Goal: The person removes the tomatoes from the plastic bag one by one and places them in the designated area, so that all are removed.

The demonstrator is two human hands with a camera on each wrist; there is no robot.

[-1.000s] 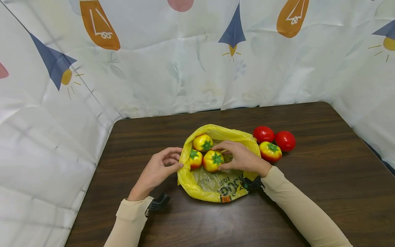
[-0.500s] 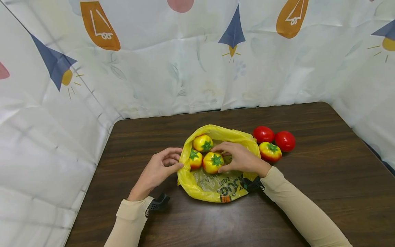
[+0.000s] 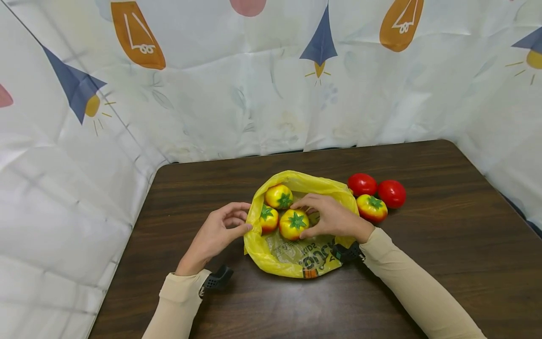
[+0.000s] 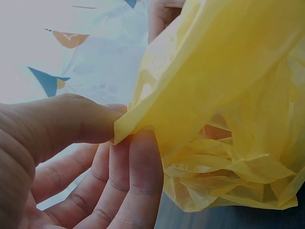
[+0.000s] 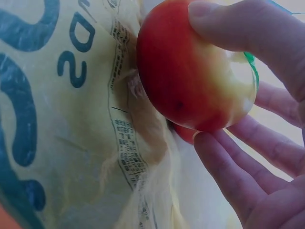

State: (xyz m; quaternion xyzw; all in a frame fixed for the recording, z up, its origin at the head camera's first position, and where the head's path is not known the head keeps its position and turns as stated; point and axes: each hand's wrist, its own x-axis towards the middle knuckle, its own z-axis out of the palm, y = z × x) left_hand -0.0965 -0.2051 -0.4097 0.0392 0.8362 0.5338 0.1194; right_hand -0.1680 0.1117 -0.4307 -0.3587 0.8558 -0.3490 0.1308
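Observation:
A yellow plastic bag [image 3: 256, 247] lies on the dark wooden table with its mouth spread wide. My left hand [image 3: 218, 233] pinches the bag's left rim between thumb and fingers, as the left wrist view shows. Inside the bag, my right hand [image 3: 332, 216] grips a yellow-and-red toy tomato [image 3: 294, 225] with a green leafy top. In the right wrist view the thumb presses one side of this toy tomato [image 5: 190, 71] and the fingers its other side. Two similar toy tomatoes, one behind [image 3: 278, 196] and one to the left [image 3: 268, 219], sit within the bag.
Right of the bag, two red round toy fruits [image 3: 362, 184] and another yellow-and-red toy tomato [image 3: 371, 208] cluster on the table [image 3: 444, 226]. A white printed curtain [image 3: 211, 103] hangs along the table's back and sides.
The gripped toy tomato has shifted slightly toward the near side, away from the one behind it. My left hand keeps its place on the bag's rim.

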